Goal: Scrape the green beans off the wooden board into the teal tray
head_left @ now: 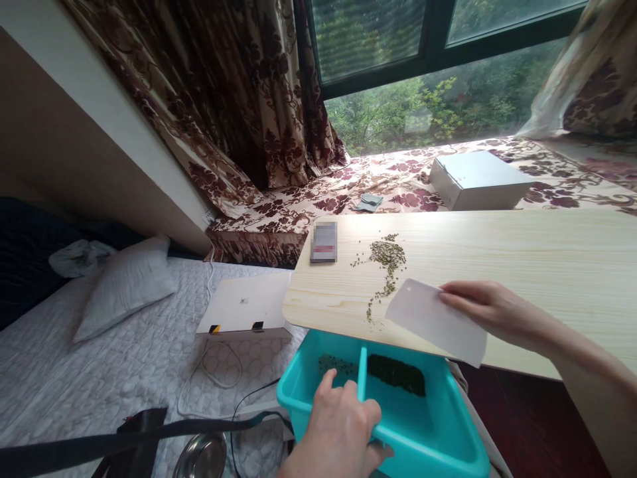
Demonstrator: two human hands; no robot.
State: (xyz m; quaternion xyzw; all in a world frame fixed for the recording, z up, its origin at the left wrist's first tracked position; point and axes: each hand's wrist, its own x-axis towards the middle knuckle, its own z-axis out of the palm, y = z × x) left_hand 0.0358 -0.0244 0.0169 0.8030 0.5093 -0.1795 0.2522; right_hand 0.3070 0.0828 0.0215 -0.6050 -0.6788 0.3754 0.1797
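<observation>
My right hand pinches a thin white plastic scraper, tilted over the front edge of the pale wooden table. Left of the scraper, small green beans lie scattered in a patch that trails toward the edge. Below that edge is a turquoise two-compartment bin, its near rim gripped by my left hand beside the divider. A dark green heap of beans fills the far part of the right compartment; a few lie in the left one.
A small grey box sits at the table's left corner. Behind it, a white box and a folded cloth rest on the window ledge. On the bed are a flat white box, cables, a metal bowl and a pillow.
</observation>
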